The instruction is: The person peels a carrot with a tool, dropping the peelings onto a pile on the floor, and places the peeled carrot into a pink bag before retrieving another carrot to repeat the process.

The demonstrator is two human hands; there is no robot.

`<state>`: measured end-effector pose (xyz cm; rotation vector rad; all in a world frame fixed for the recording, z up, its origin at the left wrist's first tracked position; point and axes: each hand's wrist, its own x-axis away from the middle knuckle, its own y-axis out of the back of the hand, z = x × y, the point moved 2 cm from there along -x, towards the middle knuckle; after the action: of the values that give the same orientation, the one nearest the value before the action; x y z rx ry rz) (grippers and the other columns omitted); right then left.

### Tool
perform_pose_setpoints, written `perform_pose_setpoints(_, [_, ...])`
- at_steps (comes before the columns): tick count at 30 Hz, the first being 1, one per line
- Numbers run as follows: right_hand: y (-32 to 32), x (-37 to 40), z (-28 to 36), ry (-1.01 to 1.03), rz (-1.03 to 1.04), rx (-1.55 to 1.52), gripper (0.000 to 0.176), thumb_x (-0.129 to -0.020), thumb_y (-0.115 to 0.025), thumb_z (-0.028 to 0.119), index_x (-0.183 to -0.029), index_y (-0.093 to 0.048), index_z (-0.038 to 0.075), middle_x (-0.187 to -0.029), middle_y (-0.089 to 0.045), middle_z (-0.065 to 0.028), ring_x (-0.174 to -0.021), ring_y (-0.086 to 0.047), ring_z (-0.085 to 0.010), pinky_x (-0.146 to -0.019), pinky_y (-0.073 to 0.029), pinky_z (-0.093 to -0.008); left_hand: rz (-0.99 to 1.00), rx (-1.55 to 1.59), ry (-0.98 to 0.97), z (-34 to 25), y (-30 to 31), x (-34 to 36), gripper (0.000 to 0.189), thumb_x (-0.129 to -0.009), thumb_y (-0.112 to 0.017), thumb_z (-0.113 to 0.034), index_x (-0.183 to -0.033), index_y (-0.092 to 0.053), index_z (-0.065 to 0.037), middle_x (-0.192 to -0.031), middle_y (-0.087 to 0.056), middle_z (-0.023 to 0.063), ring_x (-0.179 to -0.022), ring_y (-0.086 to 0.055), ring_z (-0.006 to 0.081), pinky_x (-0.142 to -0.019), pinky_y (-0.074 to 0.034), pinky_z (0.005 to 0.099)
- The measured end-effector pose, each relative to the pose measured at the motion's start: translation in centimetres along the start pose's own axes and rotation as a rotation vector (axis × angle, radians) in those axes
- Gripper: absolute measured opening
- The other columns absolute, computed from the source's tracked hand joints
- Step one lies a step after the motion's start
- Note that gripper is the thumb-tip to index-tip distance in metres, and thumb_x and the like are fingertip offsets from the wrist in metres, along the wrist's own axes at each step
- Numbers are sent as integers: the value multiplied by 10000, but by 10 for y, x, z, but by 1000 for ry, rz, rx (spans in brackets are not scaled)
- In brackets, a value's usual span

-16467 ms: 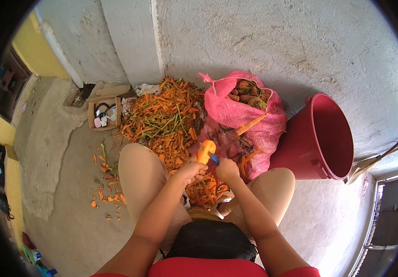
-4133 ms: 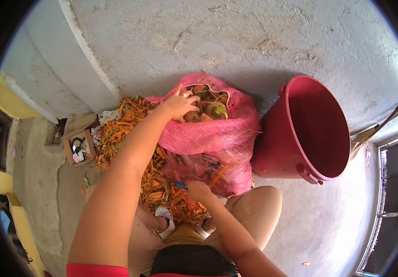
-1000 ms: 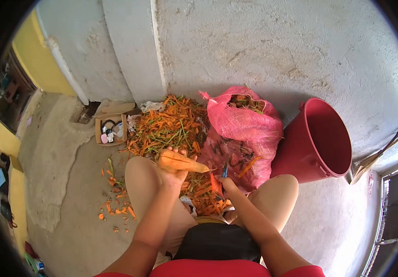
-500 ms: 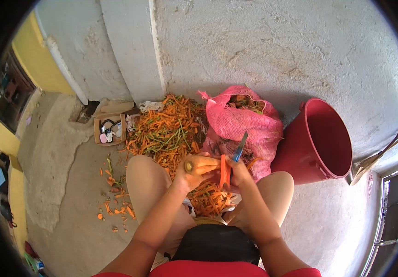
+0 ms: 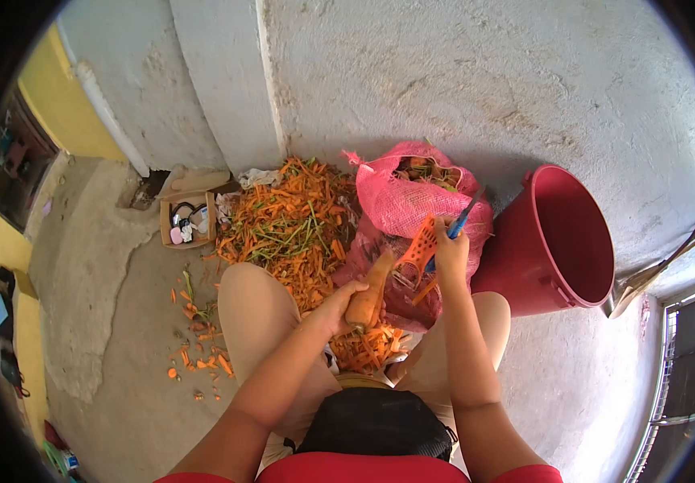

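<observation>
My left hand (image 5: 336, 309) is wrapped round a partly peeled carrot (image 5: 368, 296), its thick end toward me and its tip pointing up and away. To the right, my right hand (image 5: 450, 254) grips an orange peeler (image 5: 421, 244) with holes through its body. The same hand also holds a blue-handled knife (image 5: 459, 222), its dark blade pointing up and right. A gap separates the peeler from most of the carrot. Beneath the hands lies a small heap of orange peelings (image 5: 361, 349) between my legs.
Beyond my left knee is a large pile of peelings and green stems (image 5: 291, 233). A pink mesh sack (image 5: 404, 197) of carrots leans by the wall, beside a tilted dark red bucket (image 5: 502, 253). A small cardboard box (image 5: 187, 241) sits left, near scattered carrot scraps (image 5: 225, 364).
My right hand has moved up and away with the peeler and knife. My left hand has lowered slightly, and the carrot has turned from roughly sideways to tip-up.
</observation>
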<state>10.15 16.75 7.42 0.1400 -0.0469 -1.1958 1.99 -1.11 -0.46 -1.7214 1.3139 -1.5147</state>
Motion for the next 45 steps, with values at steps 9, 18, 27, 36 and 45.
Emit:
perform_pose_setpoints(9, [-18, 6, -36, -476, 77, -683, 167, -823, -523, 132, -933, -567, 16, -777, -582, -28, -637, -561, -135, -552, -459, -234, -84, 30, -114, -6, -7, -7, 394, -851, -440, -339, -1028, -462, 13, -887, -549, 142, -765, -571, 241, -690, -495, 347])
perform_pose_setpoints(18, [-40, 36, -10, 6, 84, -91, 104, -788, -558, 76, -849, -541, -6, -649, -542, -32, -516, -457, -69, -465, -379, -226, 5, 145, -101, -7, -3, -13, 375, -872, -383, -367, -1036, -478, -43, -885, -556, 106, -753, -570, 236, -651, -491, 339])
perform_pose_setpoints(27, [-60, 69, 7, 142, 162, 18, 139, -799, -549, 73, -905, -519, -13, -745, -577, -59, -642, -539, -102, -578, -441, -237, -66, 224, -67, -8, -6, -14, 348, -884, -327, -376, -1027, -493, -106, -880, -566, 54, -748, -566, 178, -608, -481, 319])
perform_pose_setpoints(36, [-59, 68, -6, 56, 136, 272, 143, -779, -560, 82, -883, -525, -9, -679, -558, -80, -576, -522, -123, -541, -423, -267, -46, 164, -1, -3, -3, -15, 375, -895, -282, -370, -1045, -480, -89, -923, -566, 76, -798, -577, 206, -680, -486, 365])
perform_pose_setpoints(45, [-24, -10, -49, 140, -166, 563, 183, -764, -561, 151, -778, -510, -24, -632, -542, -177, -579, -547, -310, -533, -391, -386, -114, -89, 64, 4, 8, -11, 441, -865, -360, -436, -1034, -468, -43, -845, -544, 107, -717, -581, 234, -616, -509, 382])
